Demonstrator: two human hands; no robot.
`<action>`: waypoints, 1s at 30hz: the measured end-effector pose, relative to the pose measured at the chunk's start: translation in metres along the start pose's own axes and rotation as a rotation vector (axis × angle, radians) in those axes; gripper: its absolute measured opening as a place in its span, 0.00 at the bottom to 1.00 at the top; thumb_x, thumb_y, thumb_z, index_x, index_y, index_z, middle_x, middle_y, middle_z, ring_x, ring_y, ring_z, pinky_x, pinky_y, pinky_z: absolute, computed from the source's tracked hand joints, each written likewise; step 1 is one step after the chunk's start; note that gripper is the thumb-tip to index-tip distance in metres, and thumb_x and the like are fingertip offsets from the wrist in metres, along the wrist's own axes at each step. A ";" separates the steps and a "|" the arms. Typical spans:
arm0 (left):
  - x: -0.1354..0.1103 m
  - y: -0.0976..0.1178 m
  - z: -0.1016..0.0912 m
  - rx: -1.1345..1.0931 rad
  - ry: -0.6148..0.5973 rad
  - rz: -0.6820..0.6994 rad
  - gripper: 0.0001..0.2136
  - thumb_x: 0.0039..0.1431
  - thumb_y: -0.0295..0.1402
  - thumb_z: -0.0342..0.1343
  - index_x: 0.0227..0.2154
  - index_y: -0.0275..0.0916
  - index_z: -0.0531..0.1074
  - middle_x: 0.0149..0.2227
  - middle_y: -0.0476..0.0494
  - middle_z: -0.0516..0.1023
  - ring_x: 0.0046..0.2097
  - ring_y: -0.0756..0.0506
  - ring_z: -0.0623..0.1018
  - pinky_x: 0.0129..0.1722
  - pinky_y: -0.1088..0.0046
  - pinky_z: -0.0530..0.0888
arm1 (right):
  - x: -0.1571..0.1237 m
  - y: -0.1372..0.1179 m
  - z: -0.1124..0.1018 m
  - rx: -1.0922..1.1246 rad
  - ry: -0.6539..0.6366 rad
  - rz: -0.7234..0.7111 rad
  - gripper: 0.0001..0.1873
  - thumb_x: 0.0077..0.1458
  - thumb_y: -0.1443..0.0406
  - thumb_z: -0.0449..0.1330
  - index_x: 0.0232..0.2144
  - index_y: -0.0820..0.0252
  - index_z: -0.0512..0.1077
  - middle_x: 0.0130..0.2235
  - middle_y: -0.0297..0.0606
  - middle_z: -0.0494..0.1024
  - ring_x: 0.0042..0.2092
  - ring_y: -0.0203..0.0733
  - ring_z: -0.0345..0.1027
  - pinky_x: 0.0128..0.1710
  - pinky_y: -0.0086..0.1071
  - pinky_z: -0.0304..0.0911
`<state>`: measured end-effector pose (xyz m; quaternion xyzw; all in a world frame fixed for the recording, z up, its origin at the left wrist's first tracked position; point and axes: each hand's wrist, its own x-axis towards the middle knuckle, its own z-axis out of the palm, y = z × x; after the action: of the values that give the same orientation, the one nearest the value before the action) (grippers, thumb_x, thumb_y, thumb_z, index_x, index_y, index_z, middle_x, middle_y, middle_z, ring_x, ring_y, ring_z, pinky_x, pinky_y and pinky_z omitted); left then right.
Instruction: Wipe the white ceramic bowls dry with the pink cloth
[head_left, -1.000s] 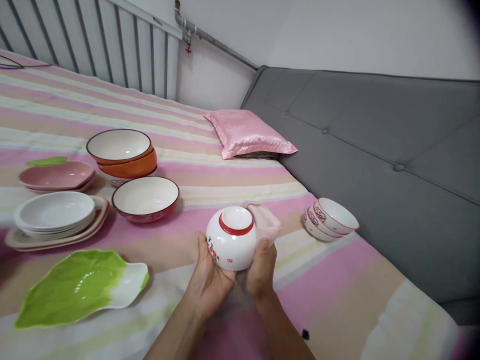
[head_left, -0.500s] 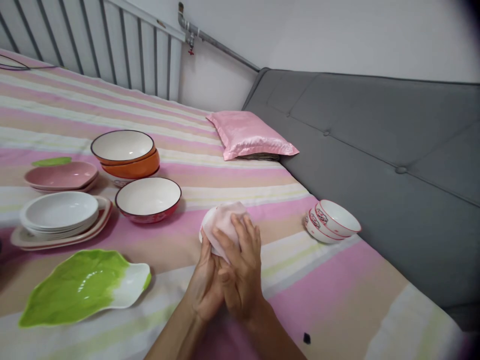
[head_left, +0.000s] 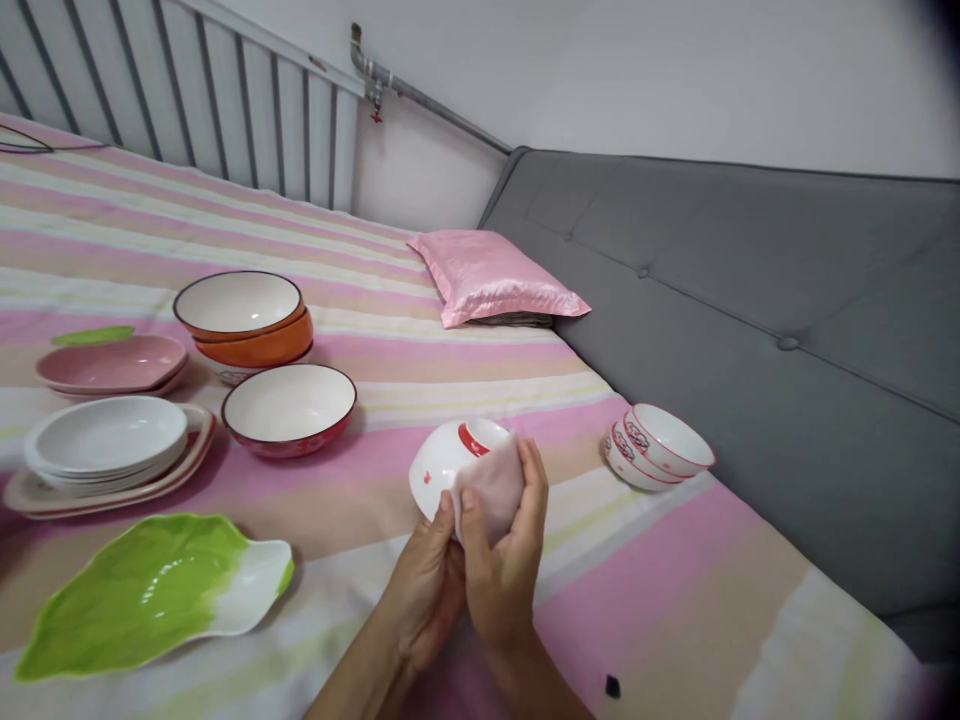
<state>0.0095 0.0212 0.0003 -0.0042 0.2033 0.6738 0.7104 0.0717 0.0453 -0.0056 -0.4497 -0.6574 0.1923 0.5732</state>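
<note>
A white bowl [head_left: 437,462] with red marks is held up between both hands, its underside and foot ring turned up and away from me. My left hand [head_left: 429,585] grips it from below, thumb against the near side. A pale pink cloth [head_left: 495,488] covers the bowl's right side. My right hand [head_left: 510,560] presses that cloth onto the bowl, fingers wrapped round the far right side and thumb in front. Part of the bowl is hidden by the cloth and fingers.
Left on the striped bedsheet are a green leaf-shaped dish [head_left: 142,595], stacked white plates [head_left: 105,435], pink dishes [head_left: 112,362], orange bowls [head_left: 255,348] and a red bowl [head_left: 289,408]. White bowls [head_left: 660,445] stand near the grey headboard [head_left: 720,280]; a pink pillow [head_left: 499,275] lies behind.
The bowl has been turned, so its foot ring and red marks now show. My right hand and the cloth have moved from over its top to its right side.
</note>
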 end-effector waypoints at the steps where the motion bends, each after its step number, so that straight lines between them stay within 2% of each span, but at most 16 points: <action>1: -0.001 -0.001 0.000 0.012 -0.016 0.023 0.26 0.62 0.35 0.53 0.62 0.39 0.58 0.50 0.39 0.78 0.54 0.42 0.75 0.61 0.67 0.63 | 0.000 0.000 0.000 0.041 -0.010 0.043 0.33 0.56 0.59 0.57 0.62 0.57 0.53 0.64 0.48 0.55 0.65 0.53 0.47 0.61 0.53 0.49; 6: 0.000 -0.008 -0.003 0.034 -0.110 0.064 0.26 0.59 0.33 0.56 0.60 0.39 0.62 0.50 0.40 0.78 0.55 0.42 0.73 0.61 0.66 0.63 | 0.000 0.005 0.002 0.198 0.036 0.183 0.31 0.60 0.56 0.52 0.62 0.58 0.52 0.63 0.49 0.56 0.63 0.52 0.52 0.60 0.50 0.53; 11: 0.004 -0.007 -0.007 -0.005 -0.202 0.052 0.27 0.59 0.40 0.55 0.60 0.39 0.62 0.50 0.38 0.77 0.54 0.41 0.74 0.59 0.65 0.65 | 0.007 0.004 -0.001 0.336 0.159 0.235 0.25 0.63 0.57 0.44 0.60 0.59 0.56 0.62 0.47 0.60 0.62 0.49 0.55 0.58 0.45 0.56; 15: 0.009 0.000 -0.015 -0.019 -0.207 0.046 0.26 0.61 0.42 0.52 0.61 0.42 0.59 0.51 0.41 0.77 0.54 0.43 0.74 0.58 0.68 0.67 | 0.014 0.006 -0.005 0.418 0.168 0.222 0.24 0.64 0.60 0.41 0.58 0.58 0.60 0.62 0.43 0.61 0.62 0.47 0.55 0.58 0.42 0.56; 17: 0.011 0.004 -0.018 -0.023 -0.162 0.066 0.26 0.62 0.41 0.51 0.62 0.43 0.59 0.52 0.42 0.76 0.54 0.43 0.74 0.57 0.69 0.68 | 0.017 0.008 -0.007 0.471 0.149 0.223 0.23 0.64 0.60 0.42 0.57 0.58 0.62 0.61 0.43 0.63 0.61 0.47 0.57 0.58 0.42 0.56; 21: 0.010 0.014 -0.015 -0.001 0.028 0.109 0.25 0.63 0.42 0.49 0.61 0.41 0.59 0.51 0.41 0.77 0.53 0.42 0.75 0.56 0.67 0.69 | 0.023 0.009 -0.014 0.492 0.013 0.166 0.22 0.63 0.60 0.45 0.55 0.59 0.66 0.58 0.43 0.68 0.60 0.47 0.60 0.58 0.42 0.56; 23: 0.007 0.020 -0.011 0.015 0.069 0.084 0.24 0.64 0.43 0.47 0.60 0.39 0.61 0.51 0.40 0.77 0.52 0.42 0.76 0.56 0.66 0.69 | 0.026 0.008 -0.019 0.491 -0.074 0.139 0.21 0.63 0.59 0.46 0.54 0.58 0.67 0.58 0.42 0.68 0.60 0.47 0.60 0.59 0.44 0.56; 26: 0.002 0.029 -0.009 0.048 0.042 0.025 0.23 0.63 0.41 0.49 0.59 0.37 0.63 0.49 0.38 0.78 0.51 0.41 0.77 0.55 0.65 0.70 | 0.033 0.005 -0.028 0.523 -0.200 0.146 0.20 0.63 0.58 0.47 0.53 0.56 0.69 0.57 0.40 0.69 0.60 0.47 0.60 0.59 0.44 0.55; 30: 0.000 0.039 -0.016 0.132 -0.021 -0.015 0.22 0.58 0.38 0.57 0.54 0.35 0.68 0.43 0.38 0.81 0.45 0.40 0.80 0.51 0.65 0.72 | 0.041 0.005 -0.037 0.536 -0.414 0.180 0.19 0.62 0.58 0.50 0.50 0.56 0.71 0.55 0.40 0.72 0.59 0.47 0.61 0.59 0.42 0.54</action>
<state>-0.0326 0.0201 -0.0038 0.0481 0.2401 0.6534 0.7163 0.1104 0.0713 0.0247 -0.2911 -0.6436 0.4948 0.5063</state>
